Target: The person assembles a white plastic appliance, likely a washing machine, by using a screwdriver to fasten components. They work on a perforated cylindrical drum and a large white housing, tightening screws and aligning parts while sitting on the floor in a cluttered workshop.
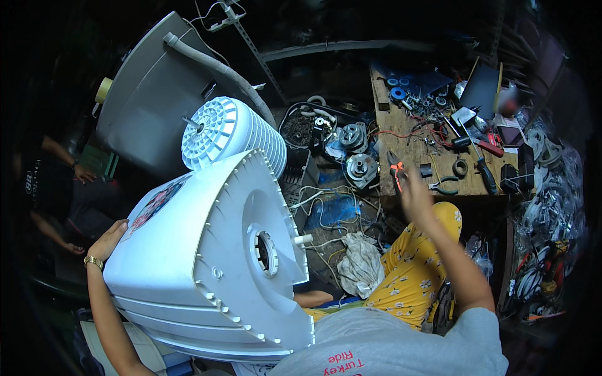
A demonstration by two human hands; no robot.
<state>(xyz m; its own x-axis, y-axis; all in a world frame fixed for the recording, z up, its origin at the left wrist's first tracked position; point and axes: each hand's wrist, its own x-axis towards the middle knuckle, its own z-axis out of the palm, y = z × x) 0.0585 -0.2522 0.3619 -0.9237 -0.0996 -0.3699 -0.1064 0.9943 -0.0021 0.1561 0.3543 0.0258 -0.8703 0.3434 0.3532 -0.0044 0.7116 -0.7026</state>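
White plastic housing (175, 241), smooth with toothed rim, sits tilted before a grey cotton shirt (401, 341); left hand (111, 238) open against it; right hand (416, 195) blurred beside orange-handled pliers (397, 170), gripping or not I cannot tell.

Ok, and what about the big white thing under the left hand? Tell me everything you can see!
It's a bulky white shell that looks like hard plastic, lying tilted in front of the person. Its end faces right, with a round hole and little tabs along the edge. A colourful picture decorates one side; long ridges line another. The left hand rests on it.
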